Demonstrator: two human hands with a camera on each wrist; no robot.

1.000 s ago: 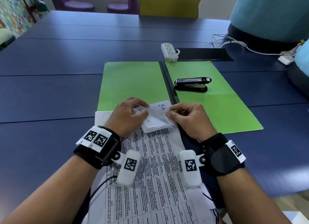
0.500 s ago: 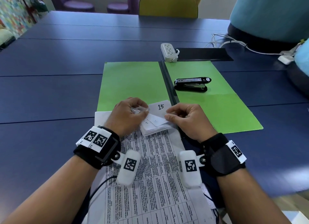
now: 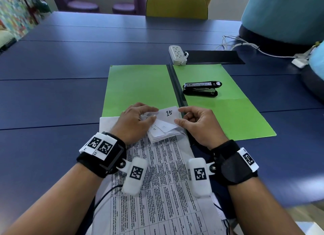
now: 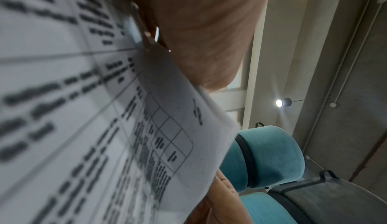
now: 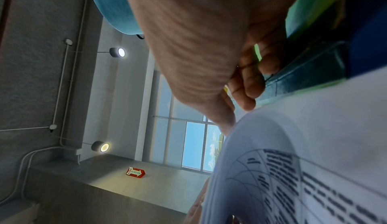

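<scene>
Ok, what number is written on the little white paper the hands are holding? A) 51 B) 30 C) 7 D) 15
D: the paper slip, held between the left hand and the right hand, shows a handwritten 15 in black.

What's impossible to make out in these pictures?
Head view: the marks on the lower slips are too small; only the top slip reads 15.
Head view: the left hand covers the slips' left ends, so their number is hidden.
The sheet: print too small in the head view, blurred in both wrist views.
Right wrist view: the right hand blocks the slips.
</scene>
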